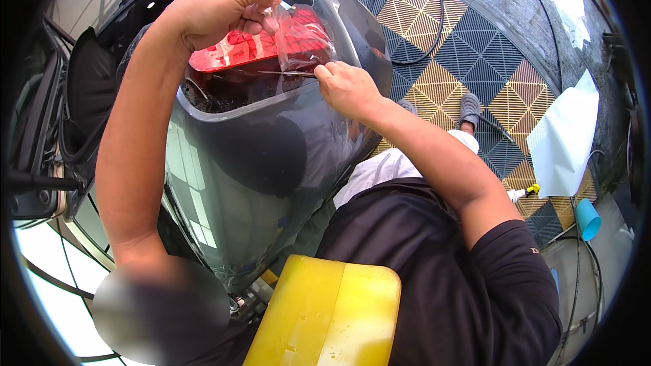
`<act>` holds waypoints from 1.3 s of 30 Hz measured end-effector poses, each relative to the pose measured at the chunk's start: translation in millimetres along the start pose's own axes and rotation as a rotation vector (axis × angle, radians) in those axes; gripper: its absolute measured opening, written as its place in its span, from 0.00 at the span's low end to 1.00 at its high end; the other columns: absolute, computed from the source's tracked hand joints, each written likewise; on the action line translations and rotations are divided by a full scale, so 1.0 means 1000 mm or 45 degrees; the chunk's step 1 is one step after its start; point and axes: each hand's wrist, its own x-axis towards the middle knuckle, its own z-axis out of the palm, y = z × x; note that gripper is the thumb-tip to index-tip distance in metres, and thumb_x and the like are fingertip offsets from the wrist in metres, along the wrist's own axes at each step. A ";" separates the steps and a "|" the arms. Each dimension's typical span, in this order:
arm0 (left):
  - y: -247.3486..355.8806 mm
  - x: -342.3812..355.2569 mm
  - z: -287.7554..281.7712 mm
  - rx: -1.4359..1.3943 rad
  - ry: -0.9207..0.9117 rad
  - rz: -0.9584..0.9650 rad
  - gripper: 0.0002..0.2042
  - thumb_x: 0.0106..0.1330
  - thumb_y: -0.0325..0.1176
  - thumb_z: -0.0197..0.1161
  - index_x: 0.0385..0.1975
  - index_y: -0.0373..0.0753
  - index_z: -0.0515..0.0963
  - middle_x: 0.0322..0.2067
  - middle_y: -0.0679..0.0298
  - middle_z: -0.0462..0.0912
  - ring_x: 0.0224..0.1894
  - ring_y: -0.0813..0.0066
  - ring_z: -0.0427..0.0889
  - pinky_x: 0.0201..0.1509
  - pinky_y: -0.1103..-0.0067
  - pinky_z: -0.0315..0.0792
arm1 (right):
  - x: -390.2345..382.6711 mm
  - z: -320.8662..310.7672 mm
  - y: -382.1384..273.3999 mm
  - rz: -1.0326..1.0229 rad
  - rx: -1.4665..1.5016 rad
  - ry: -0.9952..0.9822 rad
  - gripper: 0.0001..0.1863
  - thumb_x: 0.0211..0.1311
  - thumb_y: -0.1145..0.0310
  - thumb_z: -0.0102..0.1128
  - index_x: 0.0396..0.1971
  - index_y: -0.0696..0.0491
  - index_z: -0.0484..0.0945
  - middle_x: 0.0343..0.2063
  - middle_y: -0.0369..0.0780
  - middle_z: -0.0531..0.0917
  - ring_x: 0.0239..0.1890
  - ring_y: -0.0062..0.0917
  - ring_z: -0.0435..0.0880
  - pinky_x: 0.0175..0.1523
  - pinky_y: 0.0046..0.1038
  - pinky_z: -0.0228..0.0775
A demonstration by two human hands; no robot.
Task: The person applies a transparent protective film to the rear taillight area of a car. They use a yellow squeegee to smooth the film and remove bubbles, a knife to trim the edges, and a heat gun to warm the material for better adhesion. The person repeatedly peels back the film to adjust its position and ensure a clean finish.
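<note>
My left hand (230,10), high over the red tail light (213,57), pinches clear film (293,37) that hangs crumpled across the light's right part. My right hand (342,88) is closed at the film's lower edge, by the rim of the light's recess, fingertips pressed together on it. The light is set in a glossy dark grey vehicle body (251,163), which curves down below my hands. A large yellow flat piece with rounded corners (322,312) lies in the lower middle, close against my dark shirt; what holds it is hidden.
Open dark panels (88,95) stand at left. At right are patterned floor tiles (447,34), cables, a white sheet (563,132), a yellow spray head (531,190) and a cyan roll (587,219). My grey shoe (469,110) is on the tiles.
</note>
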 end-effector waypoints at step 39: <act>0.059 0.158 0.052 -0.735 -0.110 0.292 0.05 0.72 0.26 0.53 0.37 0.31 0.72 0.32 0.56 0.80 0.36 0.67 0.86 0.39 0.76 0.83 | -0.045 -0.022 0.111 0.247 -0.165 -0.315 0.11 0.62 0.72 0.53 0.44 0.51 0.77 0.36 0.41 0.79 0.42 0.35 0.84 0.46 0.37 0.80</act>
